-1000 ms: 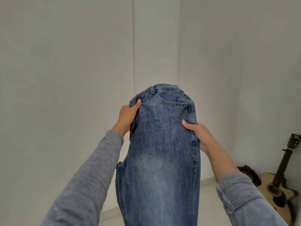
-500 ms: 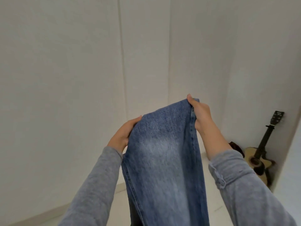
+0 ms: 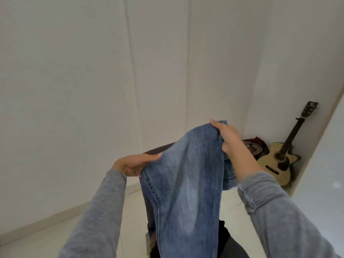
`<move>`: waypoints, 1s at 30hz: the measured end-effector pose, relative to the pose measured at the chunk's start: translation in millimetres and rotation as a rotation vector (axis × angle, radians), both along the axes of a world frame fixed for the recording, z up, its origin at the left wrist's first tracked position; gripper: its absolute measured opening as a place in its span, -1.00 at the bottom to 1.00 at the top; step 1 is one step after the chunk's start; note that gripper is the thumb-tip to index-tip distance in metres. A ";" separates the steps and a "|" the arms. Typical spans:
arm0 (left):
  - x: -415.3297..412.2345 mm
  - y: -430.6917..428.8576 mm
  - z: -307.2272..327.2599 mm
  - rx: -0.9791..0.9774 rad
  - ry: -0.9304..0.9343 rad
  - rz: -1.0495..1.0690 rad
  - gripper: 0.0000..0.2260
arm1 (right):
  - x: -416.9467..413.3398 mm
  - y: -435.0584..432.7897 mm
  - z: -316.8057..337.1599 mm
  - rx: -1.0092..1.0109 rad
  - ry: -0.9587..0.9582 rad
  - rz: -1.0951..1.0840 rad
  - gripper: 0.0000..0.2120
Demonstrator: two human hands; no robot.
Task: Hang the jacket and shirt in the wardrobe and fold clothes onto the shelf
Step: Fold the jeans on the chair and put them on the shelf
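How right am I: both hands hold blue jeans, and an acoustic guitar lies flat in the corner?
One slip: the head view shows the acoustic guitar standing upright in the corner, not lying flat. The left hand and right hand do hold the blue jeans.

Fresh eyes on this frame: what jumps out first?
The blue jeans fill the centre, held up by both hands: the left hand grips the lower left edge, the right hand the top right. An acoustic guitar leans in the far right corner.

Soft, even, diffuse light; faint shadows; slight motion blur; wide-angle edge bending.
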State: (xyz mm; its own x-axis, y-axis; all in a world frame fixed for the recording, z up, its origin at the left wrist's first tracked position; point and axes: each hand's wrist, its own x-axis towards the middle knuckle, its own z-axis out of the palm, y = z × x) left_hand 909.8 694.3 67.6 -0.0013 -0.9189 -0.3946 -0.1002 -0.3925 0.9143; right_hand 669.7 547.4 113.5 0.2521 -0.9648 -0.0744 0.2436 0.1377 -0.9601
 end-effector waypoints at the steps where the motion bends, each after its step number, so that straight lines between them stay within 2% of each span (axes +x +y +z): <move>1: 3.1 1.3 -12.7 0.028 -0.038 -0.032 -0.38 | -0.3 -2.3 -3.0 0.023 0.022 -0.008 -0.72; 3: 1.6 1.0 -24.7 0.019 -0.076 0.015 -0.50 | -5.6 -5.1 -5.7 0.077 0.080 0.008 -0.86; 6: -3.3 -10.2 -15.0 -0.096 0.099 0.214 -0.79 | -27.4 -6.2 6.2 0.086 0.159 0.058 -0.89; 9: -9.9 -25.9 5.3 -0.375 0.410 0.387 -0.84 | -51.2 -5.7 26.1 -0.031 -0.065 0.070 -0.91; 11: -23.1 -32.2 17.5 -0.471 0.522 0.333 -0.78 | -62.8 -3.6 31.9 -0.146 -0.276 0.156 -0.87; 12: -31.3 -36.5 20.2 -0.456 0.476 0.285 -0.77 | -66.1 -3.1 27.7 -0.163 -0.305 0.207 -0.76; 14: -45.0 -45.5 16.1 -0.402 0.245 0.293 -0.79 | -68.2 -3.1 5.8 -0.088 -0.132 0.244 -0.62; 16: -50.4 -54.4 6.1 -0.371 0.055 0.442 -0.84 | -71.3 -5.5 -22.4 0.052 0.102 0.130 -0.69; 18: -46.6 -60.7 -9.4 -0.305 0.060 0.565 -0.75 | -76.0 -10.5 -44.2 0.175 0.180 0.027 -0.79; 19: -44.9 -61.8 -13.6 -0.274 0.108 0.587 -0.71 | -78.0 -12.9 -51.4 0.217 0.180 0.000 -0.83; 21: -42.4 -61.8 -9.4 -0.263 0.157 0.562 -0.75 | -81.1 -13.8 -59.8 0.255 0.103 -0.013 -0.88; 24: -33.5 -60.9 12.5 -0.476 0.212 0.509 -0.84 | -79.2 -9.0 -51.8 0.129 -0.182 0.061 -0.89; 26: -27.2 -55.7 18.6 -0.666 0.293 0.451 -0.82 | -78.0 -5.7 -39.4 0.030 -0.259 0.168 -0.84; 28: -20.1 -54.1 10.6 -0.673 0.298 0.398 -0.77 | -75.0 -5.2 -29.5 0.063 -0.134 0.238 -0.80; 30: -13.8 -58.3 -6.4 -0.573 0.097 0.512 -0.81 | -70.4 -6.2 -30.0 0.144 0.066 0.192 -0.85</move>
State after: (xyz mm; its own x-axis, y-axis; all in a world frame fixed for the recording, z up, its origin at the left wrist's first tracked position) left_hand 896.0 636.0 61.2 0.4686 -0.8749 0.1225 0.0575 0.1685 0.9840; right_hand 599.3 541.2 83.5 0.4195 -0.8781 -0.2301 0.1373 0.3119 -0.9401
